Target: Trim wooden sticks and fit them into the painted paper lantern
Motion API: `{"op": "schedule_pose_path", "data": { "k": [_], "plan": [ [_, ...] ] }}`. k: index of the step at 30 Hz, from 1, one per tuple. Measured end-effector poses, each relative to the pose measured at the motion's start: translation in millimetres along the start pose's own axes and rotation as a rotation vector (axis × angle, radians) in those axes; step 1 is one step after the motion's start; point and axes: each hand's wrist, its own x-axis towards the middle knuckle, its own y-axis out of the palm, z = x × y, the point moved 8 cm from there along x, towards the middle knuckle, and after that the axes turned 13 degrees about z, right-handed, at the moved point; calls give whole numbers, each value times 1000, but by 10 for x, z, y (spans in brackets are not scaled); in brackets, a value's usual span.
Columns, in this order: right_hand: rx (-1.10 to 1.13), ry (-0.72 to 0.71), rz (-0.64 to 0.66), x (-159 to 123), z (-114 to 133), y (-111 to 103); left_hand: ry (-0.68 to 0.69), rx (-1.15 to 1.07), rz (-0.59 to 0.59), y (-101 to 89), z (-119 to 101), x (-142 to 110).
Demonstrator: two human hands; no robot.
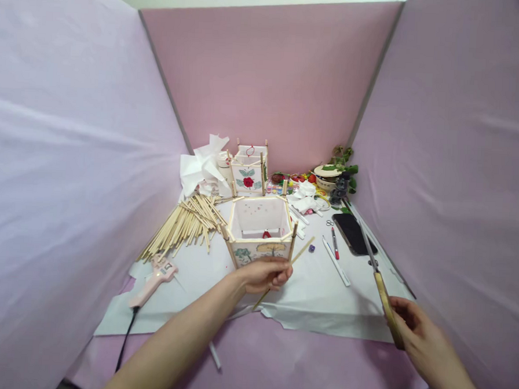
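Observation:
My left hand is closed around a thin wooden stick, which slants out past both sides of the fist. Just behind that hand stands a white lantern-like box frame, open at the top, with printed trees on its front panel and wooden sticks along its corners. The hand hides part of that panel; whether it touches the box I cannot tell. To the right, my right hand grips the yellowish handle of a long thin-bladed tool, its blade pointing up and away over the phone.
A pile of wooden sticks and a pink glue gun with its cord lie left. Behind stands a second box with a red rose, near crumpled white paper. Right are a phone, pens and a round container.

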Motion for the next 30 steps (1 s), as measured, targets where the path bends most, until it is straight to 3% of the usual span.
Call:
{"op": "schedule_pose_path", "data": {
  "k": [4,8,12,16,19,25,27,30],
  "plan": [
    [333,33,92,-12,86,101,49,-156,-58,-285,-119,66],
    [433,75,174,-59,156,189,80,-171,-89,-411,-239,110],
    [563,13,266,-175,377,310,113,-110,-83,-200,-306,52],
    [699,-95,548,-373,739,624,221,104,-186,142,-376,-193],
    [656,-173,666,-505,905,823,302,338,-389,273,-442,-493],
    [246,-204,570,-616,957,1040,324,909,-817,345,-450,-988],
    [128,-203,530,-654,958,1092,329,1015,-856,363,-388,-1030],
    [33,-243,521,-725,949,1178,355,1112,-812,410,-292,-1017]
  ]
}}
